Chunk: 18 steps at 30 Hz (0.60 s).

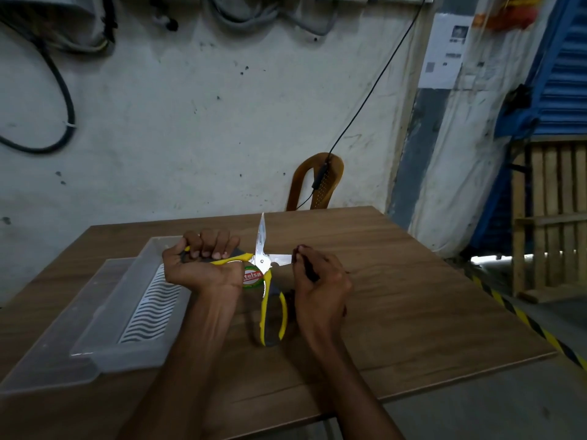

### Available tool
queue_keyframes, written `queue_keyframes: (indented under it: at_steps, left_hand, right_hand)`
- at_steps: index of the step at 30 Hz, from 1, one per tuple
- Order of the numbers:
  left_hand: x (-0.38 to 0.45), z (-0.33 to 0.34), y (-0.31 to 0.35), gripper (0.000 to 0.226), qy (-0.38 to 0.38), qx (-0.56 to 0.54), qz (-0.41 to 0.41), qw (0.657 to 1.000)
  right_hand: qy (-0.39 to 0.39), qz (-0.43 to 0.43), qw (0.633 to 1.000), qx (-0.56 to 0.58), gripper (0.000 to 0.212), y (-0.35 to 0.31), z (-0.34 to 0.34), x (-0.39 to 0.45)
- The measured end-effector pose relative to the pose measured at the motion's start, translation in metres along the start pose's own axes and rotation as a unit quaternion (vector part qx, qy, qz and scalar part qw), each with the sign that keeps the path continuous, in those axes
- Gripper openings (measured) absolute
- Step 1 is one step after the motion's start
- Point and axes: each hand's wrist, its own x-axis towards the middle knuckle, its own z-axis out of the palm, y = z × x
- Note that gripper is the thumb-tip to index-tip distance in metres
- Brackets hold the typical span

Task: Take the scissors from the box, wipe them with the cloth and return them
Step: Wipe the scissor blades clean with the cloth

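Two hands up over the wooden surface (397, 312). Your left hand (203, 262) is fisted round one handle of the yellow-and-grey metal scissors (265, 277), blades spread wide, one pointing up, one twd the right. Your right hand (320, 284) pinches a dark cloth (306, 265) at that blade's tip. Clear plastic box (127, 312) sits just left of your left wrist, its lid (41, 369) beside it. Brown plastic chair (317, 182) stands behind the far edge w/ a black cable (374, 87) hanging onto it.
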Motion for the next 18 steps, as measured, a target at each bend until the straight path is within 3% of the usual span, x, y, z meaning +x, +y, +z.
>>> queue_keyframes:
  at_steps: [11, 15, 18]
  left_hand:
    - [0.000, -0.001, 0.002, 0.022, 0.015, -0.003, 0.001, 1.000]
    - [0.007, -0.001, 0.011, 0.021, 0.033, -0.047, 0.011, 0.998]
    - [0.006, 0.001, 0.012, 0.021, 0.032, -0.055, 0.005, 0.998]
  right_hand:
    - [-0.092, -0.052, 0.994, 0.012, 0.018, -0.019, 0.008, 0.000]
    - [0.032, 0.057, 0.998, 0.015, 0.016, 0.005, -0.018, 0.020]
    - [0.050, 0.095, 0.994, 0.018, 0.017, 0.011, -0.033, 0.026]
